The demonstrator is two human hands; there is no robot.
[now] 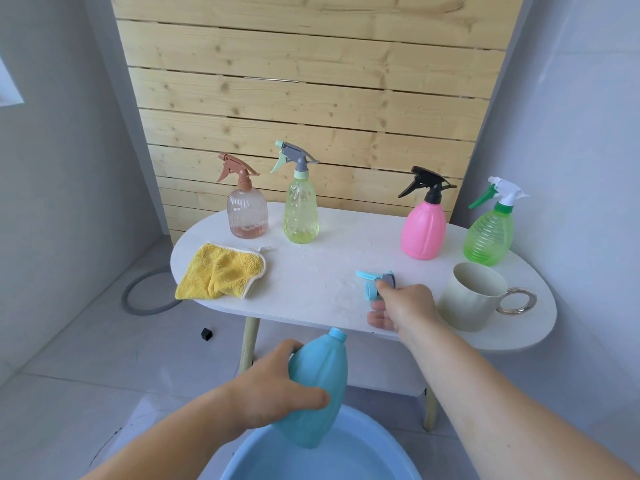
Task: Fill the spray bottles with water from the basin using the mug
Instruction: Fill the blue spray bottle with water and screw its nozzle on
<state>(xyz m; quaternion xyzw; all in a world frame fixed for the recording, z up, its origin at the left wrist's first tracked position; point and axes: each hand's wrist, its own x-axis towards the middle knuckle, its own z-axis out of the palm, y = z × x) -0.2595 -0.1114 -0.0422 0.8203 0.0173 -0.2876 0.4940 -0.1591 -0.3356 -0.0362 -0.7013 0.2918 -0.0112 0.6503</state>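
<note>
My left hand grips a light blue spray bottle without its cap, tilted over the blue basin at the bottom of the view. My right hand rests on the white table, fingers on the bottle's blue-and-grey spray head lying there. A cream mug with a ring handle stands just right of that hand. Capped bottles stand along the back: a clear pinkish one, a yellow-green one, a pink one and a green one.
A yellow cloth lies crumpled at the table's left end. Behind the table is a wooden slat wall. On the tiled floor to the left lie a grey hose loop and a small black block.
</note>
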